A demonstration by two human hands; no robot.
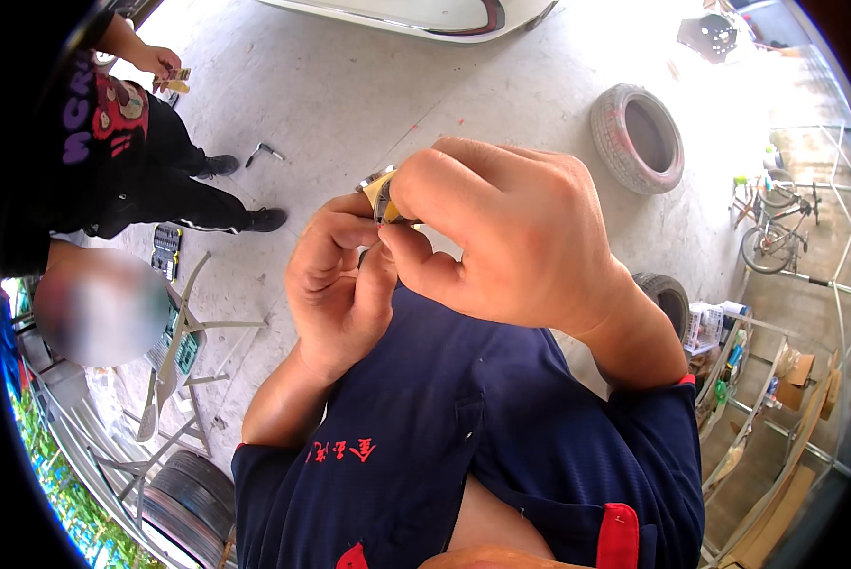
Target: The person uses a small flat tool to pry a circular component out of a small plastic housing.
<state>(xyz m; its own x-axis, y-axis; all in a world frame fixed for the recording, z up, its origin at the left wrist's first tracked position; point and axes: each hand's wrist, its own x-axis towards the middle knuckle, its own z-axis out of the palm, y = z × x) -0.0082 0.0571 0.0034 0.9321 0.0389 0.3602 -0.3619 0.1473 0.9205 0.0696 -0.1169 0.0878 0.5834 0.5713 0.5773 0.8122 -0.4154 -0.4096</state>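
Observation:
Both hands are raised together in front of my chest, their fingertips meeting. Between them is a small yellow and dark piece (380, 197) with a shiny edge; its kind cannot be made out. My right hand (511, 228) pinches it from the right with thumb and forefinger, the back of the hand facing up. On the other side my left hand (335, 284) is closed against it, fingers curled and thumb pressed in. Much of the piece is hidden behind the fingers.
At left a person (122, 142) in black holds a small yellow item. A black and silver tool (266, 152) and an open tool case (165, 251) lie on the floor. A tyre (603, 142) rests at right, near bicycles (771, 248). A white car (387, 17) stands ahead.

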